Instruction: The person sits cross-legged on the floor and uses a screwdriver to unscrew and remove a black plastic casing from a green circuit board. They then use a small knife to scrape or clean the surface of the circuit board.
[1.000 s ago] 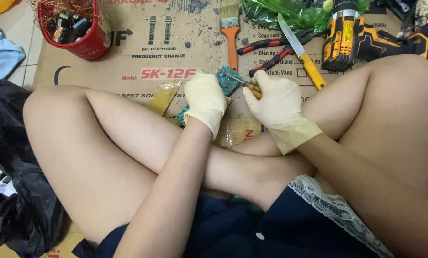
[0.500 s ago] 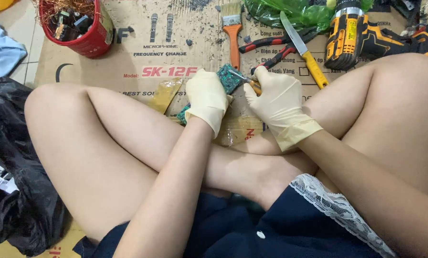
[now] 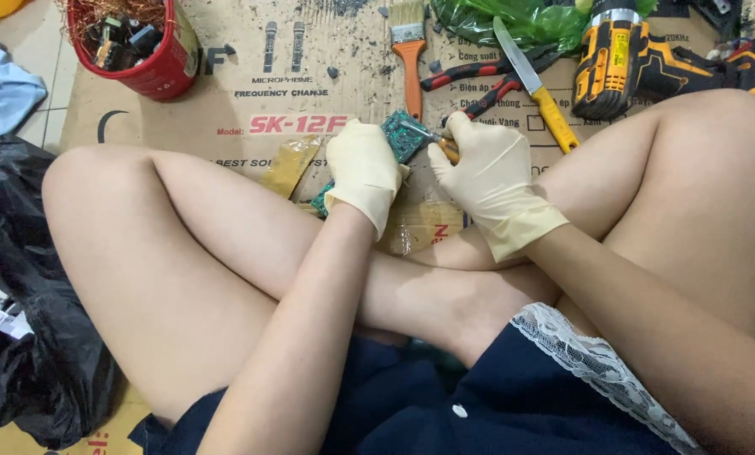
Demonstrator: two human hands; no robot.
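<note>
Barely anything has shifted over the last second: my left hand (image 3: pixel 362 173) and my right hand (image 3: pixel 488 181) sit in the same spot over the cardboard sheet (image 3: pixel 251 126) as before, with the small tool still set against the board, so I judge the work at that one point on the board is still going on, not finished. My left hand is curled shut around the green circuit board (image 3: pixel 404 135), which pokes out beyond the knuckles on the side toward my right hand, with another green corner showing below the heel of the palm. From those two ends I read its long axis as running diagonally, from near my left wrist up and away toward the right hand's fingertips; its face tilts up toward me. My right hand is pinched closed on a slim metal-tipped tool (image 3: pixel 424 133) with an orange handle, its tip touching the board's upper edge and its shaft pointing toward my left hand. Just beyond the right hand lie red-handled pliers (image 3: pixel 470 80) and a yellow-handled knife (image 3: pixel 533 84); farther out, an orange-handled brush (image 3: pixel 409 50) and a yellow cordless drill (image 3: pixel 613 55). Well beyond my left hand stands a red bucket (image 3: pixel 154 72) of scrap parts.
</note>
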